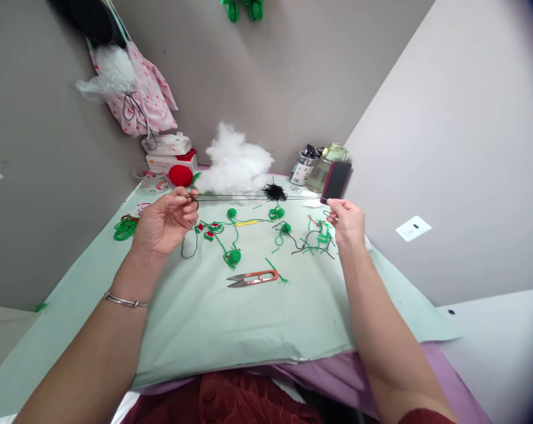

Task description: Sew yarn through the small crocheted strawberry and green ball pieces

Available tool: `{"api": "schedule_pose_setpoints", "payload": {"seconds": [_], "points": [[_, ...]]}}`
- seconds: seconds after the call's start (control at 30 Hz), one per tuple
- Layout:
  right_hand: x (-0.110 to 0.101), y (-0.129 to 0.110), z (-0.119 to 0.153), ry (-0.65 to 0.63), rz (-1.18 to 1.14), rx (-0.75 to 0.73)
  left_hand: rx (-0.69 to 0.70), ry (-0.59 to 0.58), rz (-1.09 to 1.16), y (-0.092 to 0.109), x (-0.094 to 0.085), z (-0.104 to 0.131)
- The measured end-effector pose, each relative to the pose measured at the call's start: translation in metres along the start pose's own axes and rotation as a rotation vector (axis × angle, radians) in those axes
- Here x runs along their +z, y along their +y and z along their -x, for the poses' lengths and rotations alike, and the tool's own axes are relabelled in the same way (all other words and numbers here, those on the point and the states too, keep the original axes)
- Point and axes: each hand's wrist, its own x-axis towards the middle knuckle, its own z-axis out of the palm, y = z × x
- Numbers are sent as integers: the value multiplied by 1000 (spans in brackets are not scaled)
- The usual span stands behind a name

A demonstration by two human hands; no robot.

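Note:
Two strands of black yarn (252, 197) run taut above the table between my hands. My left hand (166, 221) pinches one end, and a loose loop hangs below it. On the other side, my right hand (346, 221) grips the yarn between thumb and fingers. Below the strands lie small green crocheted balls (234, 255), red and green crocheted bits and a crochet hook with a yellow handle (247, 223). Orange-handled thread snips (252, 278) rest nearer me with the blades pointing left. Green and black yarn scraps (320, 237) are scattered near my right hand.
White stuffing (235, 159) is heaped at the back, beside a black yarn tangle (275, 191). A red ball (180, 175) and tissue box (166, 162) stand back left. At back right are a pen holder (302, 169), a bottle (321, 171) and a phone (335, 181).

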Motion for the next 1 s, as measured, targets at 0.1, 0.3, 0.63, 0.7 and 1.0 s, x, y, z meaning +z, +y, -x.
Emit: {"api": "schedule_pose_setpoints", "payload": {"seconds": [0.1, 0.3, 0.63, 0.7, 1.0], "points": [[-7, -3, -4, 67, -59, 17, 21, -15, 11, 4, -3, 0], [-11, -15, -10, 47, -408, 169, 45, 19, 10, 11, -5, 1], [-19, -34, -15, 169, -672, 175, 128, -105, -7, 31, -8, 11], [-23, -35, -18, 196, -685, 180, 148, -127, 26, 35, -12, 9], [-32, -33, -18, 128, -742, 120, 182, -205, 120, 46, -21, 9]]}}
